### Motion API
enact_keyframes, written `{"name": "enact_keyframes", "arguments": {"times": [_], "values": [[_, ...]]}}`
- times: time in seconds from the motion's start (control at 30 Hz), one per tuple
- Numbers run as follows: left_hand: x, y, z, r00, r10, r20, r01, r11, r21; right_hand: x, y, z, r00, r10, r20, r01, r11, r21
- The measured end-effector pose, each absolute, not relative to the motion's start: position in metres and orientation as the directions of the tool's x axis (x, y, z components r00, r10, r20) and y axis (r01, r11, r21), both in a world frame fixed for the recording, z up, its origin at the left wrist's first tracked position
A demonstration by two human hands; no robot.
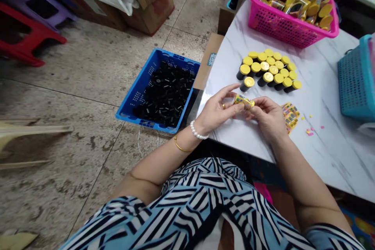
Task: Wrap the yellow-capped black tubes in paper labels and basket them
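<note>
Yellow caps mark our landmark: the cluster of capped tubes (271, 70), black-bodied, standing on the marble table (322, 97). Just on the near side of that cluster, toward our body, we hold one small tube (249, 104) lying crosswise, lifted a little off the tabletop as far as we can judge. Our left hand (215, 111) pinches its left end between thumb and fingers, with the forefinger stretched out over it. Our right hand (266, 117) is closed round the right end, fingers curled under. A printed yellow label (240, 99) shows on the tube's body, so the work in hand looks to us like smoothing that label round it.

To do it well, we judge, the tube should be rolled slowly between both thumbs with the label's edge square to the tube's end. Pressure should run from the middle outward so that no crease or bubble is trapped, and fingertips ought to stay off the sticky side.

Nearer than the cluster and to its right, beside our right hand, lies a small stack of printed labels (290, 115), with pink and yellow scraps (309, 132) a little beyond it. Behind the cluster stands a pink basket (275, 27) heaped with yellow pieces. Far to the cluster's right is a teal basket (354, 82). To its left, down on the floor (88, 70), sits a blue crate (137, 93) of black parts (166, 93).
</note>
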State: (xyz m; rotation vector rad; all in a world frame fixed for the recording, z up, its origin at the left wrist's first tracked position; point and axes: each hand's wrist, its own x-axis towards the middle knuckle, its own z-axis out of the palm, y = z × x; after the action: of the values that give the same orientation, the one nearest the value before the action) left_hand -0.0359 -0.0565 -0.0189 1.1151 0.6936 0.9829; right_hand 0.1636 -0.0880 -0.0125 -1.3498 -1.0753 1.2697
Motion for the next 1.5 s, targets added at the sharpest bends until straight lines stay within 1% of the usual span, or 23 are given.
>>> {"name": "enact_keyframes", "arguments": {"times": [0.07,0.13,0.23,0.3,0.33,0.37,0.47,0.5,0.53,0.6,0.7,0.77,0.8,0.83,0.87,0.97,1.0,1.07,1.13,1.2,1.3,1.43,1.5], "values": [[-0.037,-0.056,-0.017,0.451,0.890,-0.069,-0.287,0.219,0.933,0.165,-0.089,-0.011,0.048,0.986,-0.158,-0.007,-0.157,-0.988],[-0.037,-0.055,-0.016,0.450,0.888,-0.099,-0.282,0.246,0.927,0.165,-0.091,-0.008,0.041,0.991,-0.127,0.021,-0.128,-0.992],[-0.037,-0.054,-0.017,0.441,0.891,-0.110,-0.280,0.253,0.926,0.162,-0.095,-0.005,0.055,0.998,0.010,0.109,0.004,-0.994],[-0.037,-0.053,-0.019,0.451,0.889,-0.076,-0.261,0.213,0.941,0.160,-0.097,-0.005,0.074,0.995,0.072,0.150,0.061,-0.987],[-0.036,-0.054,-0.021,0.444,0.895,-0.028,-0.258,0.158,0.953,0.160,-0.098,-0.006,0.088,0.995,0.052,0.146,0.038,-0.988],[-0.036,-0.054,-0.023,0.431,0.901,0.041,-0.257,0.079,0.963,0.160,-0.097,-0.006,0.096,0.995,-0.007,0.121,-0.019,-0.993],[-0.035,-0.057,-0.025,0.393,0.882,0.261,-0.246,-0.173,0.954,0.162,-0.095,-0.008,0.032,0.962,-0.270,-0.039,-0.268,-0.963],[-0.035,-0.058,-0.025,0.389,0.875,0.289,-0.237,-0.207,0.949,0.163,-0.093,-0.008,-0.003,0.948,-0.319,-0.088,-0.318,-0.944],[-0.035,-0.058,-0.024,0.386,0.879,0.282,-0.228,-0.205,0.952,0.163,-0.092,-0.008,-0.025,0.941,-0.337,-0.119,-0.338,-0.934],[-0.035,-0.059,-0.023,0.364,0.912,0.189,-0.227,-0.110,0.968,0.163,-0.091,-0.007,-0.010,0.951,-0.308,-0.122,-0.307,-0.944],[-0.036,-0.057,-0.021,0.347,0.938,0.011,-0.217,0.069,0.974,0.161,-0.093,-0.007,0.068,0.985,-0.159,-0.043,-0.157,-0.987],[-0.036,-0.056,-0.020,0.368,0.929,-0.037,-0.195,0.116,0.974,0.161,-0.094,-0.008,0.098,0.994,-0.041,0.022,-0.043,-0.999],[-0.036,-0.055,-0.020,0.382,0.923,-0.037,-0.188,0.117,0.975,0.160,-0.095,-0.008,0.101,0.995,-0.008,0.053,-0.014,-0.998],[-0.036,-0.055,-0.021,0.393,0.919,-0.025,-0.186,0.106,0.977,0.160,-0.096,-0.009,0.103,0.995,-0.005,0.081,-0.014,-0.997],[-0.036,-0.056,-0.021,0.395,0.919,-0.006,-0.184,0.086,0.979,0.160,-0.096,-0.010,0.107,0.994,-0.032,0.096,-0.043,-0.994],[-0.035,-0.057,-0.021,0.391,0.920,0.027,-0.166,0.041,0.985,0.160,-0.096,-0.012,0.093,0.979,-0.181,0.042,-0.185,-0.982],[-0.035,-0.057,-0.020,0.404,0.915,0.011,-0.168,0.062,0.984,0.161,-0.096,-0.011,0.063,0.974,-0.218,0.007,-0.219,-0.976],[-0.035,-0.056,-0.017,0.451,0.891,-0.053,-0.189,0.154,0.970,0.161,-0.095,-0.009,-0.021,0.969,-0.245,-0.054,-0.245,-0.968],[-0.036,-0.054,-0.014,0.491,0.865,-0.103,-0.218,0.237,0.947,0.162,-0.094,-0.005,-0.093,0.968,-0.234,-0.074,-0.241,-0.968],[-0.036,-0.052,-0.011,0.515,0.850,-0.115,-0.240,0.271,0.932,0.163,-0.094,-0.003,-0.115,0.971,-0.211,-0.055,-0.218,-0.974],[-0.036,-0.050,-0.008,0.575,0.808,-0.127,-0.255,0.324,0.911,0.164,-0.094,-0.006,-0.068,0.988,-0.140,-0.030,-0.142,-0.989],[-0.038,-0.052,-0.007,0.695,0.707,-0.132,-0.298,0.449,0.842,0.162,-0.094,-0.016,0.003,0.997,-0.072,-0.017,-0.072,-0.997],[-0.039,-0.054,-0.009,0.684,0.718,-0.127,-0.306,0.440,0.844,0.160,-0.097,-0.015,-0.008,0.998,-0.064,0.016,-0.064,-0.998]]}}
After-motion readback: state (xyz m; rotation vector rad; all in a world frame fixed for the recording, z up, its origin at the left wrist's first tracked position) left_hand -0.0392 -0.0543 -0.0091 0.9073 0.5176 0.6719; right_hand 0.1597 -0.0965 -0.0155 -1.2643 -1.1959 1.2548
